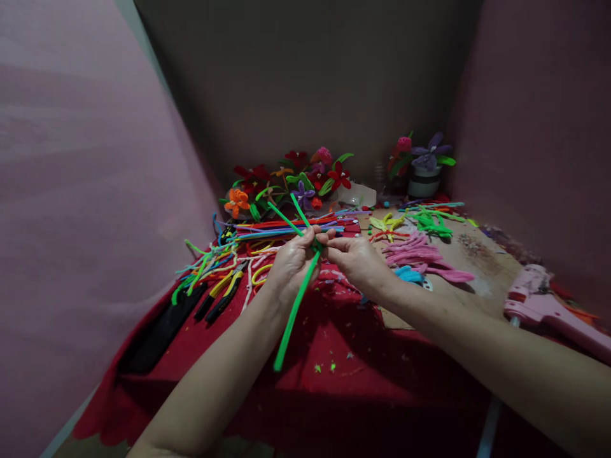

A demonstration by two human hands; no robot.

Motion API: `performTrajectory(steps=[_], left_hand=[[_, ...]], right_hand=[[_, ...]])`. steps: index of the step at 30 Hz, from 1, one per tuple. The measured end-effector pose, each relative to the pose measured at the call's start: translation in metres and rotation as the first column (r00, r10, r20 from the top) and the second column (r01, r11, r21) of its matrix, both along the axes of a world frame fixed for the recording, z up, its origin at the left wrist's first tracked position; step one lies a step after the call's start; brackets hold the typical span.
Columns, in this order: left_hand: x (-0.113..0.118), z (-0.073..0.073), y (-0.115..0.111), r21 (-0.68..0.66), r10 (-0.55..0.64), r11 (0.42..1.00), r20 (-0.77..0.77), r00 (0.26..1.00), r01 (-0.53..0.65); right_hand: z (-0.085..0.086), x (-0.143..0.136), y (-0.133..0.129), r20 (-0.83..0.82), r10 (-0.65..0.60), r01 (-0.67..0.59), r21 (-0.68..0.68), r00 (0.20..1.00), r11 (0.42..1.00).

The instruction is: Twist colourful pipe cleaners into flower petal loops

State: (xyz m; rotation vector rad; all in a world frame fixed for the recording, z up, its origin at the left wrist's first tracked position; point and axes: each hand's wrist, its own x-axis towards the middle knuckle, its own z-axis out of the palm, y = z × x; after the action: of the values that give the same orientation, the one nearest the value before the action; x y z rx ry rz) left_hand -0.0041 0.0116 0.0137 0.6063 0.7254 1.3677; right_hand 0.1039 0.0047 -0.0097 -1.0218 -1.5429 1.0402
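Green pipe cleaners [298,306] cross between my two hands above the front of the table. My left hand [294,257] is closed around them, with two ends sticking up past the fingers and a long end hanging down toward me. With its fingertips pinched, my right hand [356,259] meets the left at the crossing point and grips the same green stems. The exact spot where the fingers meet is partly hidden. Behind the hands lies a bundle of red, purple and blue pipe cleaners [291,226].
Yellow-handled pliers [224,292] and a black flat object [160,334] lie left on the red cloth [344,369]. A pink glue gun [548,299] rests right, beside a board [482,273] bearing pink pipe cleaners [420,254]. Pipe-cleaner flowers [303,191] and a potted one [424,181] stand behind.
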Motion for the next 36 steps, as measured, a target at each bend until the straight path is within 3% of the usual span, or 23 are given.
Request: performTrajectory(steps=[8, 14, 21, 25, 29, 33, 36], left_hand=[[0.003, -0.002, -0.002, 0.112, 0.097, 0.990, -0.077, 0.992, -0.088], [0.002, 0.003, -0.006, 0.139, 0.104, 0.986, -0.063, 0.993, -0.095], [0.003, -0.007, -0.002, 0.301, 0.215, 0.940, -0.160, 0.964, -0.159], [0.005, -0.006, -0.005, 0.284, 0.255, 0.940, -0.217, 0.942, -0.189], [0.004, -0.006, -0.006, 0.264, 0.223, 0.951, -0.219, 0.950, -0.162], [0.003, -0.006, -0.005, 0.321, 0.284, 0.927, -0.263, 0.922, -0.194], [0.004, -0.006, -0.005, 0.329, 0.322, 0.916, -0.264, 0.909, -0.229]], right_hand=[[0.008, 0.000, -0.008, 0.127, -0.020, 0.014, 0.050, 0.992, 0.999], [0.013, -0.004, -0.016, 0.092, -0.017, 0.014, 0.037, 0.996, 0.999], [0.015, -0.011, -0.022, 0.130, 0.017, -0.030, 0.093, 0.991, 0.995], [0.016, -0.016, -0.027, 0.203, -0.001, -0.022, 0.111, 0.979, 0.994], [0.018, -0.016, -0.032, 0.299, 0.051, -0.104, 0.166, 0.953, 0.981], [0.017, -0.016, -0.032, 0.432, 0.048, -0.154, 0.215, 0.900, 0.964], [0.014, -0.016, -0.030, 0.424, 0.061, -0.158, 0.199, 0.904, 0.967]])
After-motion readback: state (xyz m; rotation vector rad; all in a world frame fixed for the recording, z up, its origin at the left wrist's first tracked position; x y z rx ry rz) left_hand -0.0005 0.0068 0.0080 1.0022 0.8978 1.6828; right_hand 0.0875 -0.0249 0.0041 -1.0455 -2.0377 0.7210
